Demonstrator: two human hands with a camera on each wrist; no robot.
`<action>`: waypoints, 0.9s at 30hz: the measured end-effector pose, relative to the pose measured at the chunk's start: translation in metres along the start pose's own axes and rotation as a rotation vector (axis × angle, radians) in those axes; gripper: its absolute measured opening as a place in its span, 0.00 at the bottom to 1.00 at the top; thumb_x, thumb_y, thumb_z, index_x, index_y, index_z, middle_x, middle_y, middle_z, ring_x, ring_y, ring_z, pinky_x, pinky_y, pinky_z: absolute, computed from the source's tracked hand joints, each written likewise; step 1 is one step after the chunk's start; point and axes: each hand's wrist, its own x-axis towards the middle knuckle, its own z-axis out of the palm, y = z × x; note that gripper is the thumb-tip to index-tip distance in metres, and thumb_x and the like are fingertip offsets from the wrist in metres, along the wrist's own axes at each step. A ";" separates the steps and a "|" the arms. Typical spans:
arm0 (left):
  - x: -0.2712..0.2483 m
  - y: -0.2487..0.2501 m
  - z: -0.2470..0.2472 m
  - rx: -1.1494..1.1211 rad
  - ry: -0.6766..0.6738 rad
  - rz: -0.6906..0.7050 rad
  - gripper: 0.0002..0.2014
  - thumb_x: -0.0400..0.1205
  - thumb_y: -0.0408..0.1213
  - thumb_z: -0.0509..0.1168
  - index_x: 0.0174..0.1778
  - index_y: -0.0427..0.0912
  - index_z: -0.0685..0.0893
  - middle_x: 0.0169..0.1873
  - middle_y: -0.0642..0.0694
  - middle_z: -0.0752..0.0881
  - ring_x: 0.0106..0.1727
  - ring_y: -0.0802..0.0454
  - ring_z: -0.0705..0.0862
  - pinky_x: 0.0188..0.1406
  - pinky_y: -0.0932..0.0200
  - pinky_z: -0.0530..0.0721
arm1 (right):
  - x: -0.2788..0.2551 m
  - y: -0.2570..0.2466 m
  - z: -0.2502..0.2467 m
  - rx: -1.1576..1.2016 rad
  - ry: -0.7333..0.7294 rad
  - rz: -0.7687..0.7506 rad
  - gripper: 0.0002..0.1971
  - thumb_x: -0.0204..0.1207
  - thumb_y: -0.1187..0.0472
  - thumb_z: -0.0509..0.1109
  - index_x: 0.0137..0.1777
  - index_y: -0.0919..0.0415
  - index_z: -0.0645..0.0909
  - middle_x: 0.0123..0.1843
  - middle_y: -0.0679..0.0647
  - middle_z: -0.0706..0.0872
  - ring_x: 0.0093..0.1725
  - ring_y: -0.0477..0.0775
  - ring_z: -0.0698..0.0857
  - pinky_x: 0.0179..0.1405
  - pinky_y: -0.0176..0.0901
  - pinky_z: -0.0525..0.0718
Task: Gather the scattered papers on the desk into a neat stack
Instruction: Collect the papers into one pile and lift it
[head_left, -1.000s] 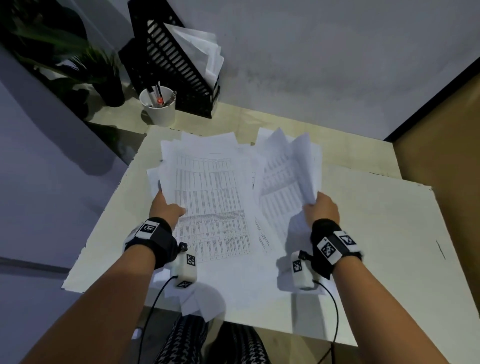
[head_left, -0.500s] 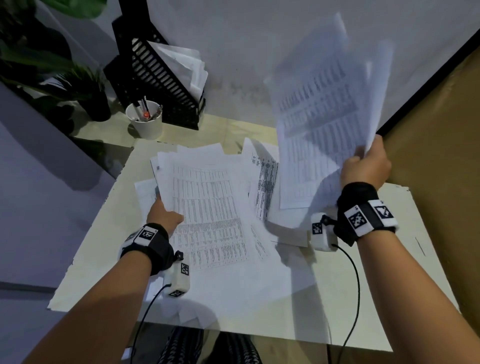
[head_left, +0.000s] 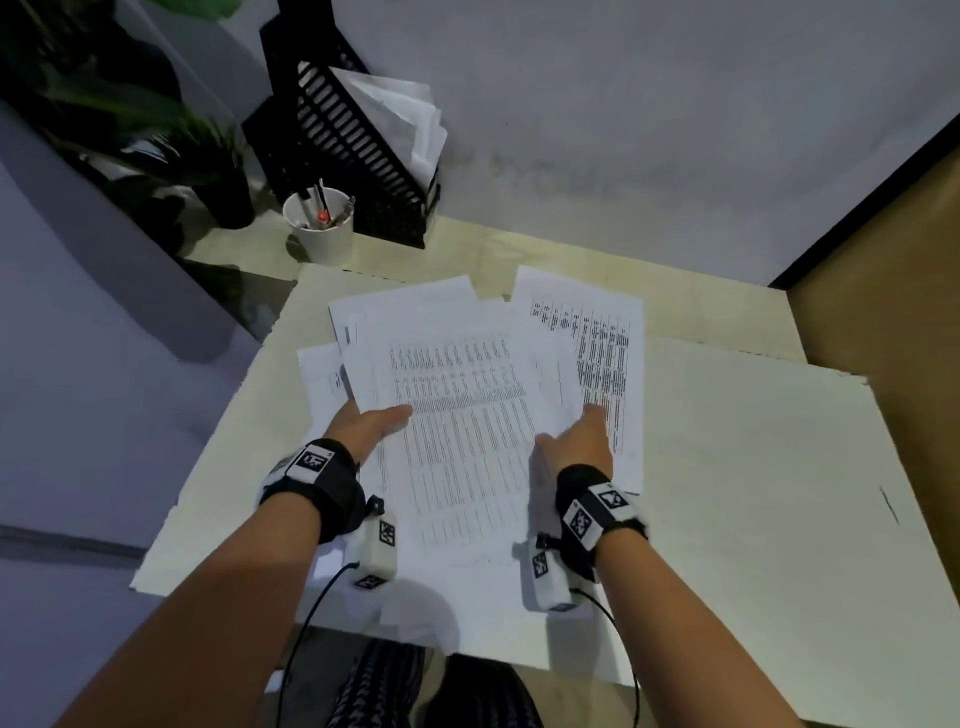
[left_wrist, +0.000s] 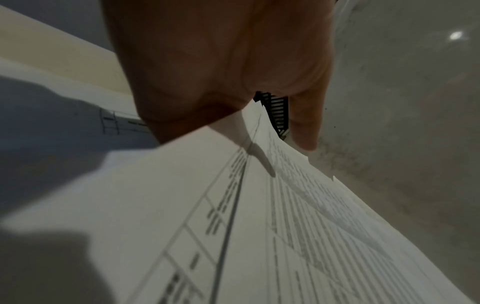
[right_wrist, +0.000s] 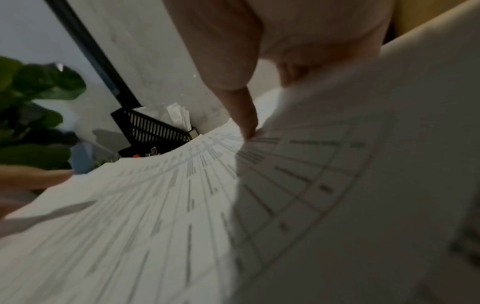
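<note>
Several white printed sheets, the papers (head_left: 467, 441), lie fanned in a loose overlapping pile in the middle of the white desk board (head_left: 753, 467). My left hand (head_left: 371, 426) holds the pile's left edge. Its thumb (left_wrist: 303, 127) lies on the top sheet (left_wrist: 259, 226), and its other fingers are hidden beneath. My right hand (head_left: 576, 441) rests at the top sheet's right edge, on the sheets fanned out to the right. One straight finger (right_wrist: 244, 115) touches the papers (right_wrist: 155, 205). A curved sheet hides the rest of that hand's fingers in the right wrist view.
A black slotted file holder (head_left: 343, 135) with papers in it stands at the back left against the wall, with a white pen cup (head_left: 322, 228) in front of it. A potted plant (head_left: 130, 119) is at the far left. Bare board lies to the right of the pile.
My right hand had lifted a bundle of sheets high at the right. It has come down and now rests on the pile. My left hand stays at the pile's left edge.
</note>
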 end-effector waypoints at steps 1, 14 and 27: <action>0.002 -0.003 -0.003 0.020 0.014 -0.020 0.40 0.68 0.44 0.79 0.76 0.41 0.72 0.70 0.44 0.82 0.67 0.47 0.82 0.70 0.56 0.71 | 0.001 -0.001 0.004 -0.020 0.050 -0.006 0.37 0.75 0.61 0.70 0.80 0.63 0.55 0.76 0.62 0.70 0.71 0.64 0.76 0.67 0.56 0.78; 0.007 -0.010 -0.001 0.305 0.108 0.066 0.33 0.75 0.17 0.65 0.76 0.40 0.71 0.69 0.39 0.81 0.70 0.40 0.79 0.68 0.52 0.75 | 0.037 -0.004 -0.037 -0.104 0.234 0.236 0.37 0.74 0.50 0.70 0.77 0.64 0.58 0.77 0.66 0.61 0.74 0.69 0.64 0.68 0.65 0.71; -0.001 0.004 -0.027 0.043 0.226 0.179 0.30 0.75 0.16 0.62 0.72 0.41 0.75 0.61 0.40 0.84 0.61 0.38 0.83 0.64 0.41 0.81 | 0.037 -0.012 -0.083 -0.124 -0.110 0.106 0.29 0.78 0.61 0.70 0.73 0.77 0.66 0.72 0.71 0.75 0.69 0.69 0.78 0.60 0.51 0.78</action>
